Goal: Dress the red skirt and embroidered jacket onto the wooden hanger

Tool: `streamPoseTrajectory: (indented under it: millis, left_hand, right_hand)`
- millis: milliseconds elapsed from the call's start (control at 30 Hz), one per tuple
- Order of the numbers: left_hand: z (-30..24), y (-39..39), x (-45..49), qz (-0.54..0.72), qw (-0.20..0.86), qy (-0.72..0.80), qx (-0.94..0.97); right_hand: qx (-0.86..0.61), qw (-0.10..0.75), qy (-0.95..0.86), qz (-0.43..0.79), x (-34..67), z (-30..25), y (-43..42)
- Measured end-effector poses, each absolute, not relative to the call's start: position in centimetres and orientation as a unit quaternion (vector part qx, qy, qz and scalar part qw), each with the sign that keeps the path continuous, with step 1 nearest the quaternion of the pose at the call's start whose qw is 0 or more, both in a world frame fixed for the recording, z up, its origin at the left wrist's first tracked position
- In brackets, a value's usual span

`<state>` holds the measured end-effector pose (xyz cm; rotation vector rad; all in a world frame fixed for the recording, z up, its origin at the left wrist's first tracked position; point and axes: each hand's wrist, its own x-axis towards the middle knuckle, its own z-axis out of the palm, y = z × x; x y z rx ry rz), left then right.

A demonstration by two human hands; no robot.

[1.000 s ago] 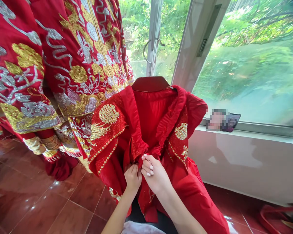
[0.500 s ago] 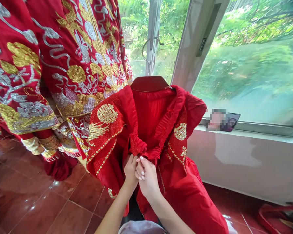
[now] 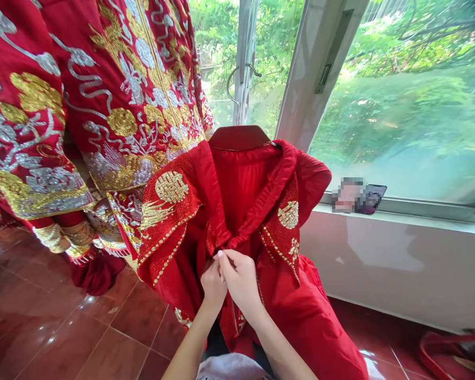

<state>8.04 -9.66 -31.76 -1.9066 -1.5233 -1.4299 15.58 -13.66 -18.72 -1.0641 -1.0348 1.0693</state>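
A red skirt (image 3: 309,322) with gold-beaded panels and a gathered waistband (image 3: 261,219) is draped over a dark red hanger (image 3: 239,138). At the front, the two ends of the waistband come together. My left hand (image 3: 214,285) pinches the left end, its fingers partly covered by my right hand. My right hand (image 3: 242,277) grips the right end, thumb and forefinger pressed together against the left hand. A small dark spot shows at the fingertips; what it is, I cannot make out.
On the left hangs a red jacket (image 3: 122,121) with gold and silver embroidery. A phone (image 3: 372,199) leans on the window sill at the right, beside a blurred patch. Glossy red tiles (image 3: 106,348) cover the floor. A red object (image 3: 439,353) sits at lower right.
My right hand has turned over and moved slightly up, drawing the right end of the waistband across to the left end. The gap between the ends has narrowed.
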Motion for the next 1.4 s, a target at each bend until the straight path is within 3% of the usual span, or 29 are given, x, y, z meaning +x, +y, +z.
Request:
streamPoseTrajectory:
  millis: [133,267,500,567,667,800,933,1033,1200,1400]
  left_hand:
    - [-31.8,-9.8,7.8,-0.504,0.101,-0.537,-0.668]
    - [-30.9,-10.4,8.1,-0.511,0.06,-0.529,-0.675]
    - [-27.4,-11.7,7.5,-0.486,0.113,-0.483,-0.719]
    - [-25.1,-12.3,7.0,-0.502,0.133,-0.443,-0.731]
    - [-19.7,-12.7,5.6,-0.547,0.211,-0.338,-0.736]
    - [-10.6,-10.7,3.6,-0.437,0.333,-0.366,-0.751]
    - [-4.5,-6.6,2.3,-0.301,0.312,-0.374,-0.82]
    - [-2.8,-4.1,1.8,-0.276,0.273,-0.36,-0.848]
    - [-2.5,-2.7,1.1,-0.348,0.192,-0.336,-0.854]
    - [-2.6,0.4,0.3,-0.564,0.095,-0.343,-0.745]
  right_hand:
    - [-0.516,0.608,-0.547,0.255,17.2,-18.5,-12.9]
    - [-0.53,0.534,-0.627,0.204,17.4,-19.6,-11.4]
    - [-0.612,0.421,-0.655,0.142,18.0,-19.7,-10.7]
    - [-0.613,0.403,-0.667,0.131,18.2,-19.4,-10.8]
    - [-0.57,0.446,-0.677,0.136,18.4,-19.2,-11.0]
    - [-0.541,0.498,-0.668,0.115,19.3,-17.5,-11.2]
    - [-0.561,0.523,-0.634,-0.103,23.5,-12.9,-9.4]
    - [-0.512,0.445,-0.691,-0.249,28.3,-8.9,-6.5]
    - [-0.405,0.313,-0.825,-0.239,33.7,-5.7,-2.3]
    - [-0.41,0.47,-0.754,-0.206,34.8,-4.8,-2.6]
